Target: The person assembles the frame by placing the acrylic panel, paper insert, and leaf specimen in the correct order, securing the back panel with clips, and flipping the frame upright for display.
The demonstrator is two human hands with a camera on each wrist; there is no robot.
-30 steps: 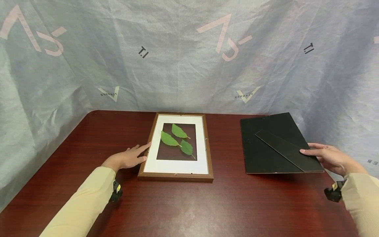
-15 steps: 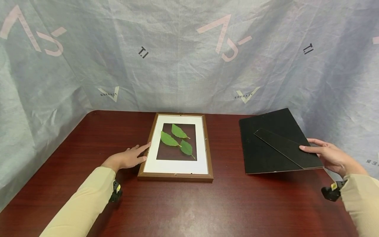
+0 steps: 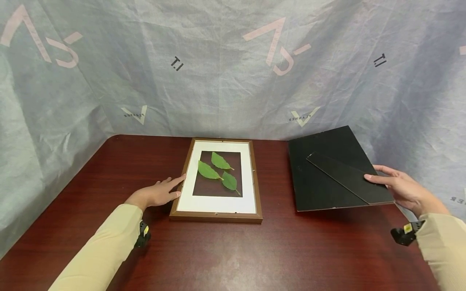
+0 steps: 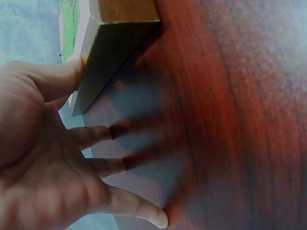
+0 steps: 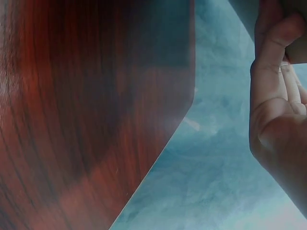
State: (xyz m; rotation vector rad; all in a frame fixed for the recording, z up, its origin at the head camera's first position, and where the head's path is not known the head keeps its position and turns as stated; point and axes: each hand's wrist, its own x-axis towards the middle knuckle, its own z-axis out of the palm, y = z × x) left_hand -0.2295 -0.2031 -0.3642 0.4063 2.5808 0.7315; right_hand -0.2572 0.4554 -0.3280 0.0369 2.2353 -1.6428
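Note:
A brown picture frame lies on the table with a white mat inside it. Three green leaves lie within the mat's dark window. My left hand touches the frame's left side with thumb and forefinger; in the left wrist view its other fingertips reach the tabletop. To the right, my right hand pinches a black frame backing board by its right edge, thumb on top and fingers beneath. The board is raised and tilted, with a flat easel leg lying across it.
The dark red wooden table has its right edge near my right hand. A grey printed cloth hangs behind the table and on both sides. Each wrist wears a small black camera.
My right hand has raised the backing board, moving it slightly left and tilting its far edge upward. The left hand, the picture frame and the leaves have stayed in place.

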